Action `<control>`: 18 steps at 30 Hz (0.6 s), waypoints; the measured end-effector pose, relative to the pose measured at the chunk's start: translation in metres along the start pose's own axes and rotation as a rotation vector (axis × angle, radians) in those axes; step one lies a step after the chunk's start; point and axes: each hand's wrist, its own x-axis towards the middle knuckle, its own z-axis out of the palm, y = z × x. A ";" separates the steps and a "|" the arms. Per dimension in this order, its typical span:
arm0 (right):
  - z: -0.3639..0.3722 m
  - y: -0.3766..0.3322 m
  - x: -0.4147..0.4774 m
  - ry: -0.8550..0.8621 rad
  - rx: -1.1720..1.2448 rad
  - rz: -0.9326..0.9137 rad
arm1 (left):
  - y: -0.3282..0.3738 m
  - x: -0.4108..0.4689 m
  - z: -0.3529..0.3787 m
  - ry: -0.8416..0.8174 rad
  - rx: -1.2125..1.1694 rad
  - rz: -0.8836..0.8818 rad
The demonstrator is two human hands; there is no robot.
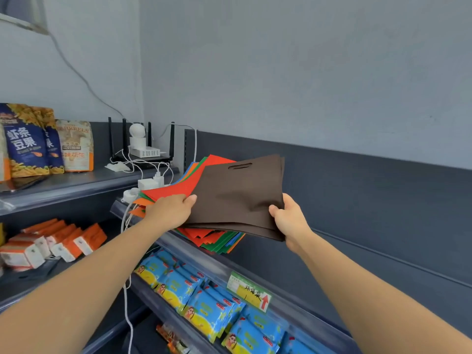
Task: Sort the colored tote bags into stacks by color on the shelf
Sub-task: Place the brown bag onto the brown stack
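The brown tote bags (237,198) are flat matte fabric with a slit handle cut near the top edge. They lie at centre frame over a fanned pile of red, orange, green and blue bags (178,186) on the shelf (196,251). Several brown layers show, but I cannot count them exactly. The left hand (169,212) pinches their left edge and the right hand (290,219) their lower right corner, thumbs on top and fingers closed underneath.
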 end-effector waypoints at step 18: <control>-0.108 -0.017 -0.099 0.305 -0.128 -0.064 | 0.118 -0.040 0.013 -0.049 -0.773 0.086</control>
